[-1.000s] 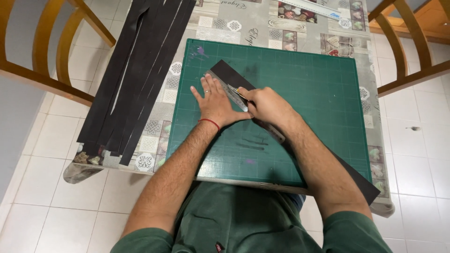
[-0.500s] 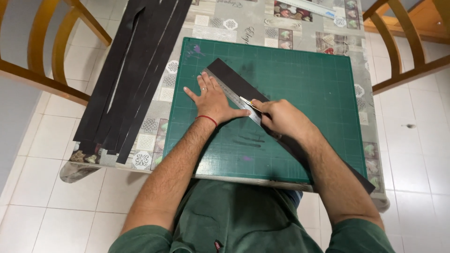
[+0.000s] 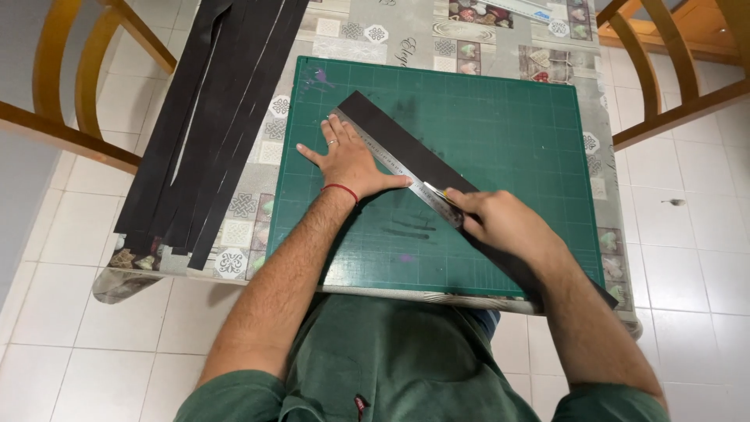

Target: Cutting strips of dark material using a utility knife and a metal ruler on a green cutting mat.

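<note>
A stack of black paper strips [image 3: 207, 125] is laid at the left of the patterned table [image 3: 437, 35]. On the green cutting mat [image 3: 500, 133], a metal ruler [image 3: 391, 166] is pressed flat by the spread left hand [image 3: 348, 160] along a black sheet [image 3: 414, 152]. A yellow utility knife [image 3: 444, 197] is gripped in the closed right hand [image 3: 508, 227], its blade set against the ruler's edge.

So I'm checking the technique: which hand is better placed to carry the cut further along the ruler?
The right hand: it grips the knife against the steel ruler, while the left hand presses that ruler flat.
</note>
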